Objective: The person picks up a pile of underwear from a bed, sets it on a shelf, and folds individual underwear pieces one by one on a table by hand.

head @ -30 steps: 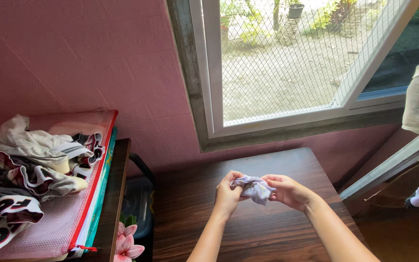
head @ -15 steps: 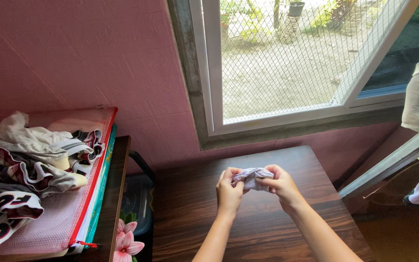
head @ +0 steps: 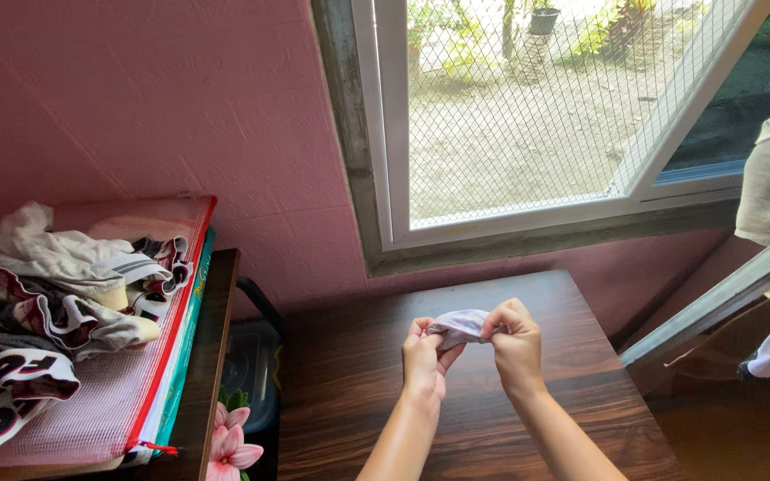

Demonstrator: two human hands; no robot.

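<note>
Scene: you stand at a dark wooden table [head: 492, 419] under a meshed window [head: 528, 107], both hands raised just above the tabletop.
Cloth: a small pale lilac cloth [head: 461, 325] is bunched between your hands, held in the air near the far middle of the table, not touching the wood.
Left hand: your left hand [head: 423, 361] pinches the cloth's left end, fingers curled shut on it.
Right hand: your right hand [head: 514, 343] closes thumb and fingertips on the right end, knuckles turned up.
Handling: you likely have something very light, soft and limp here; it crumples and sags wherever unsupported, is not fragile, and grips easily. Take it by an edge or corner with fingertips, one hand to each end.
Change: against a second ago, your hands stand closer together and a touch higher, your right wrist is rolled over the cloth, and less of the cloth hangs loose below the fingers.
Left of you: a heap of clothes [head: 46, 294] lies on a red mesh pouch [head: 109, 401] on a side shelf, pink flowers [head: 233, 450] below.
</note>
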